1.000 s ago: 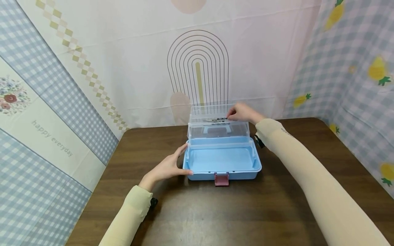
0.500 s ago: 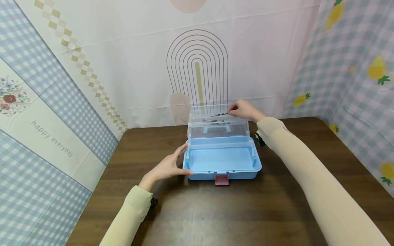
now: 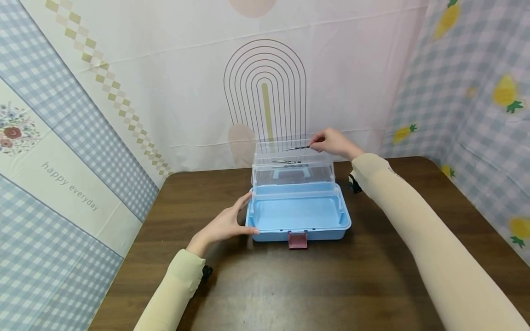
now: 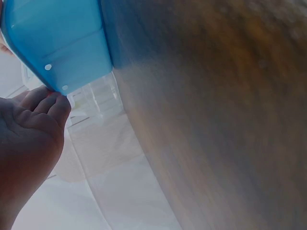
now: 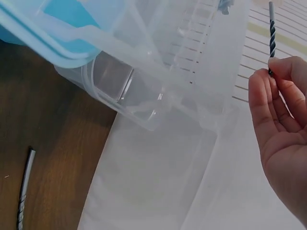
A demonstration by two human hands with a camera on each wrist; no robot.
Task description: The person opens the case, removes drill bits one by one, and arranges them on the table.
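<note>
A light blue toolbox (image 3: pixel 323 235) stands unfolded on the table, its clear tiered trays (image 3: pixel 265 174) raised at the back. With thumb at the front corner and fingers farther back, my left hand (image 3: pixel 223 225) holds its left side; the left wrist view shows those fingertips on the blue wall (image 4: pixel 62 43). Above the upper tray, my right hand (image 3: pixel 332 141) pinches a dark drill bit (image 3: pixel 297 148) by one end. The spiral of this drill bit (image 5: pixel 272 36) is plain in the right wrist view. More drill bits (image 3: pixel 286 162) lie in the trays.
A pink latch (image 3: pixel 297 240) hangs down at the box's front. Another drill bit (image 5: pixel 25 191) lies on the wooden table (image 3: pixel 306 289), seen in the right wrist view. Patterned cloth (image 3: pixel 186 92) hangs close behind the table.
My right hand has lifted the drill bit up from among the others in the tray and shifted slightly right. My left hand stays on the toolbox.
</note>
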